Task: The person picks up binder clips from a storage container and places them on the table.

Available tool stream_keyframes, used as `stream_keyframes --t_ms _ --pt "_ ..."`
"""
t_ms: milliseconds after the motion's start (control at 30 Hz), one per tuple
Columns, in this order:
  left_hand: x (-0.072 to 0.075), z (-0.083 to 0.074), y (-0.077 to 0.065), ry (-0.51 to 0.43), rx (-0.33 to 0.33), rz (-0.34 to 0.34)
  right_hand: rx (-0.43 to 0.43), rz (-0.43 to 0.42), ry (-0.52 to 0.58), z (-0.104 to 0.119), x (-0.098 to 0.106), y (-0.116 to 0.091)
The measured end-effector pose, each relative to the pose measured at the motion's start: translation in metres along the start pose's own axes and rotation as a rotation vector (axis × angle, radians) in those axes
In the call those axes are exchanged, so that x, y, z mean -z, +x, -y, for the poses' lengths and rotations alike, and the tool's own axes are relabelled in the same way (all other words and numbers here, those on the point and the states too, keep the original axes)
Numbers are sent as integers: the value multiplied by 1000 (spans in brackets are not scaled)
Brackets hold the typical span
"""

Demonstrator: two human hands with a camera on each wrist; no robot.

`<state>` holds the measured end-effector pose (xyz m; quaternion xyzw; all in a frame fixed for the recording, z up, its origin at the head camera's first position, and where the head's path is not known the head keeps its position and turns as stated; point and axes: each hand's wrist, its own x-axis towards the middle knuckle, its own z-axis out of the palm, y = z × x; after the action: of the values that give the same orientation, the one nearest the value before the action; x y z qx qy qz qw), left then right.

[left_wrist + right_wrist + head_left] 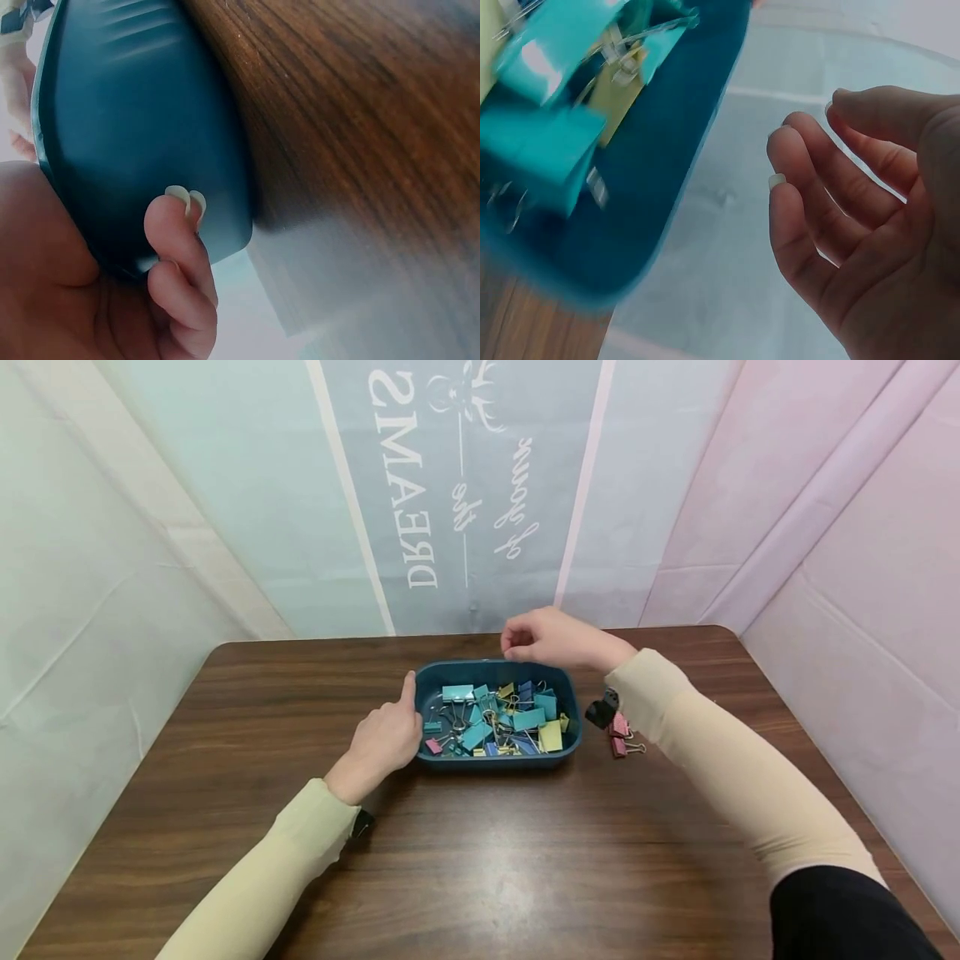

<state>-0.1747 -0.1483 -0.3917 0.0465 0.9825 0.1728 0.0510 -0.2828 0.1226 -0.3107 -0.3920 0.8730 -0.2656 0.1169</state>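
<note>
A dark teal plastic bin [495, 762] stands on the table, holding a jumble of binder clips. Most are turquoise, such as the large binder clip [528, 719]; a yellow binder clip [551, 737] and a pink binder clip [433, 746] lie among them. My left hand [384, 735] holds the bin's left end, index finger stretched along the rim; in the left wrist view its curled fingers [180, 232] rest against the outer wall. Over the bin's back rim hovers my right hand [562, 639], its fingers loosely bent and nothing between them in the right wrist view.
To the right of the bin, partly behind my right forearm, lie a few pinkish-red binder clips [618, 745]. The wooden table [480, 852] spreads around the bin. A printed cloth backdrop [472, 485] rises close behind its far edge.
</note>
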Motion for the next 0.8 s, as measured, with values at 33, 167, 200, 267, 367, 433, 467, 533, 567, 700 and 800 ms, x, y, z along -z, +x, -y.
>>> stream_keyframes --t_ms 33,167,200,267,367,433,467,533,567,700,800 --pt "0 0 0 -1 3 2 10 5 -2 2 -2 5" --pt "0 -1 0 -5 11 9 52 24 -17 11 -16 24" --pt "0 -1 0 -6 11 11 64 30 -26 13 -20 29" --pt "1 -1 0 -12 14 13 83 51 -44 18 -29 36" --pt "1 -1 0 -22 16 15 104 100 -59 26 -41 44" --pt "1 -1 0 -27 14 16 116 130 -64 30 -48 48" --pt "1 -1 0 -29 12 15 120 141 -65 31 -52 50" --pt "0 -1 1 -32 6 16 130 153 -81 34 -58 53" --pt "0 0 1 -31 3 17 133 159 -87 35 -60 55" --pt "1 0 0 -28 -2 16 144 190 -113 39 -70 60" --pt "2 1 1 -13 -6 15 151 237 -118 43 -75 63"
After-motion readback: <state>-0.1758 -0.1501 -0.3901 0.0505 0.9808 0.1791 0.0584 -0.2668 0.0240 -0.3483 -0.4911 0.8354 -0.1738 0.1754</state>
